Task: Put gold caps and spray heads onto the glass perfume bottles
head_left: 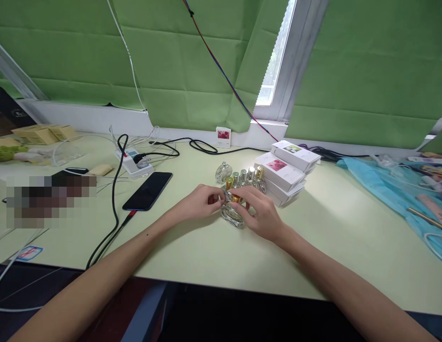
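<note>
A clear glass perfume bottle (232, 216) with a gold spray top stands low on the table between my hands. My right hand (261, 212) is closed around its gold top, thumb and fingers covering much of the neck. On the other side, my left hand (205, 201) pinches beside the same top. Something small and glassy shows at its fingertips, too hidden to name. Just behind are several glass bottles with gold and silver spray tops (244, 175), standing close together. A round clear glass bottle (224, 172) sits at the back left of this group.
White boxes (287, 172) are stacked right of the bottles. A small white box (223, 137) stands by the wall. Left lie a phone (148, 191) on a cable and a power strip (135, 164). Blue plastic sheeting (381, 190) with assorted items covers the right side.
</note>
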A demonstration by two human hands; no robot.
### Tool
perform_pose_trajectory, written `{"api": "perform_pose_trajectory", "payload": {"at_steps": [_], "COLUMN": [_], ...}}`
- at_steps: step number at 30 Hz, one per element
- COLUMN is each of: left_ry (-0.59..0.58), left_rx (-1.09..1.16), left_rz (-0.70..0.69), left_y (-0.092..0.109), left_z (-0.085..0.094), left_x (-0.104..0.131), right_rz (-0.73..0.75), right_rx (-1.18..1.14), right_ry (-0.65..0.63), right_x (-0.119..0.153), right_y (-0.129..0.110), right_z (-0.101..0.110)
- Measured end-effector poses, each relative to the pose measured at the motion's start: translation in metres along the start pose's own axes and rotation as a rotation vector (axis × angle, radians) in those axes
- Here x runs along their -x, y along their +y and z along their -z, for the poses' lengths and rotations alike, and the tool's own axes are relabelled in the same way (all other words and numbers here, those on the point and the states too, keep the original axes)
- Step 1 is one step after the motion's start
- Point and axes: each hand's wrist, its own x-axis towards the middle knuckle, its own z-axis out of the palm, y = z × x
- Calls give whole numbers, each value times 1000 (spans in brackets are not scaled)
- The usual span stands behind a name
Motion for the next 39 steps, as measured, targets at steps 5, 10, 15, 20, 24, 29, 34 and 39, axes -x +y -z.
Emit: {"api": "perform_pose_trajectory", "payload": {"at_steps": [5,10,15,20,24,29,34,39], "left_ry": [-6,-3,-10,-2,12,21,9,8], "left_rx": [-6,-2,-22,-17,-5,-1,13,20], "left_rz": [-1,-4,-14,-15,-19,-35,-54,-56], "left_y": [1,3,5,6,7,7,3,1], "left_z": [1,2,2,2,1,1,1,1], "left_x": [0,1,0,1,1,2,2,1], "right_rz": [19,19,14,43,46,51,58,51], "right_rx": [-20,-24,-31,-50,-41,-20,-10,-10], "right_ry": [7,2,-11,-16,-17,-7,7,6], "right_x": [0,0,0,0,0,0,0,-1], "right_y": [0,1,2,3,4,3,4,5], "right_z": [1,1,2,3,3,2,2,2]}}
